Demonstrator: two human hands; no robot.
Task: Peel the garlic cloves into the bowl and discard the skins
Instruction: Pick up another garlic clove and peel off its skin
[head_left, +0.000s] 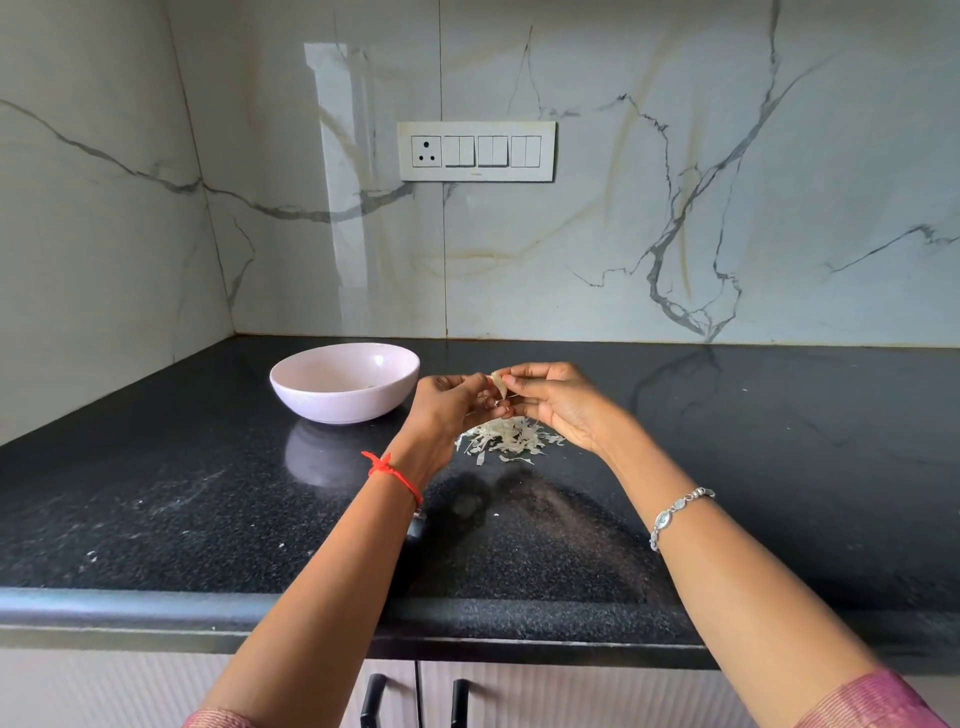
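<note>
A pale garlic clove (499, 383) is held in the air between both hands, over the black counter. My left hand (457, 402) pinches it from the left with curled fingers. My right hand (550, 397) pinches its top and skin from the right. Directly below the hands lies a heap of papery white garlic skins (506, 440). A pale pink bowl (311, 400) stands to the left of my left hand, close to it; a small bit shows inside near its far wall.
The black speckled counter (779, 441) runs to a marble corner wall at the back and left. A switch panel (476, 151) is on the back wall. The counter's front edge and cabinet handles (371, 699) are below my arms.
</note>
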